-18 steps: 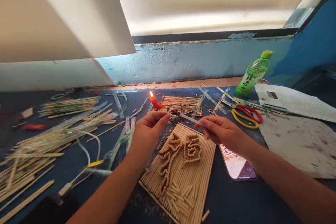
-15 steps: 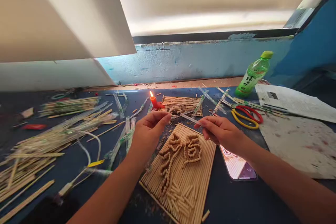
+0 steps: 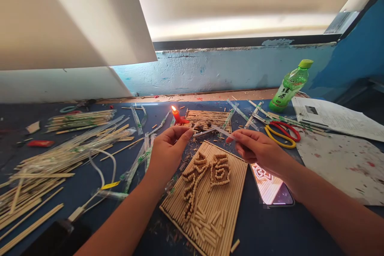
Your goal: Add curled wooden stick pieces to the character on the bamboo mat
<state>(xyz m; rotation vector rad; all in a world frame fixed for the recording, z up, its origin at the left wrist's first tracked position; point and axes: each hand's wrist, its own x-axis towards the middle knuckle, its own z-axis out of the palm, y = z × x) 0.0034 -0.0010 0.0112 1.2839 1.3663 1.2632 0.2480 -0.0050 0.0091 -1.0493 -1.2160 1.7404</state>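
My right hand [image 3: 255, 146] is closed on a translucent glue stick [image 3: 221, 132], whose dark tip points left. My left hand [image 3: 169, 148] pinches something too small to make out between thumb and forefinger, apart from the stick's tip. Just behind the left hand burns a red candle [image 3: 177, 117]. Below both hands lies a board of wooden sticks [image 3: 232, 192], with a raised character [image 3: 220, 171] built from short stick pieces. A pile of loose cut pieces [image 3: 208, 226] rests on its near part.
Bundled wooden sticks and plastic wrappers [image 3: 81, 144] spread over the left side, beside a white cable [image 3: 114, 164]. A smaller stick panel [image 3: 208, 118] lies behind the hands. On the right are scissors [image 3: 282, 141], a phone [image 3: 276, 194], a green bottle [image 3: 289, 88] and papers [image 3: 339, 160].
My right hand has shifted slightly right, drawing the glue stick's dark tip away from my left fingertips. My left hand has moved slightly left.
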